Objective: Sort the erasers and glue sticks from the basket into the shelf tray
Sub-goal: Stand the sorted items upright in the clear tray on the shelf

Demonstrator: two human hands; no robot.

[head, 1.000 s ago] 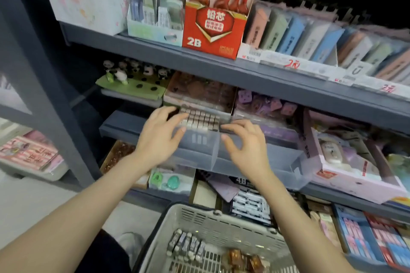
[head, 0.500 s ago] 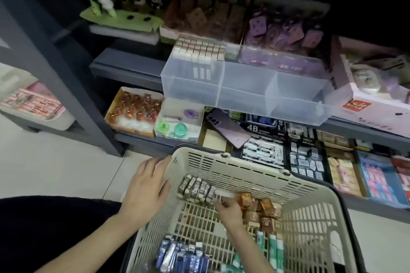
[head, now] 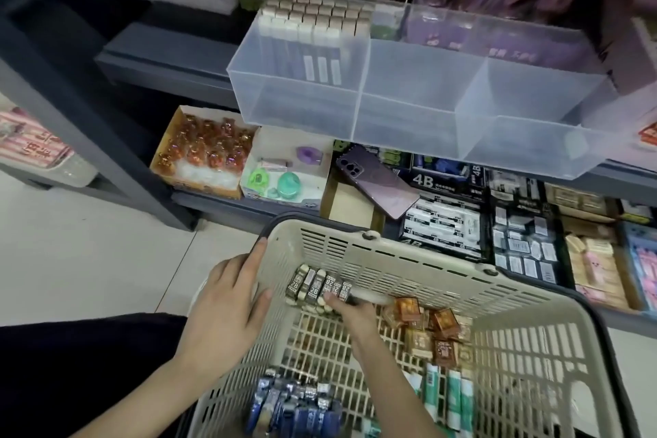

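**Right hand [head: 350,313] closing on the 2B row**

Fingers [head: 332,300] of that hand curl round the near right end of a row of 2B erasers [head: 314,286], which lies against the far wall of the basket [head: 444,270]. The thumb is hidden under the knuckles, so how firm the hold is I cannot say. Left hand [head: 227,306] lies flat and relaxed on the basket's left rim, gripping nothing (steadying it, by the look).

Just right of the row sit loose brown-wrapped erasers [head: 426,325]. Nearer the body are green-and-white glue sticks [head: 451,398] and a cluster of blue-wrapped pieces [head: 295,409].

Up on the shelf stands the shelf tray [head: 302,107], of clear plastic with three compartments. Its left one is already packed at the back with upright erasers [head: 313,16]. I can make out nothing in the other two. A phone [head: 377,181] lies on the lower shelf beneath.

What could go wrong:
- **Dropped blocks.** The row is several separate little blocks side by side, not one piece. A one-handed lift from one end would likely shed those at the far end.
- **Slipping.** Their wrappers look glossy and slick, so a loose pinch may slip.
- **Snagging.** The basket is stiff slotted plastic, and a dropped block could wedge on edge in the floor grid.
- **A shifting tray.** The tray seems to jut past the shelf front, so pressing down hard at its lip might shift or tip it.
- **Wrong compartment.** Its walls are frosted and see-through, so the dividers are faint, and a hasty drop could land in the wrong compartment.
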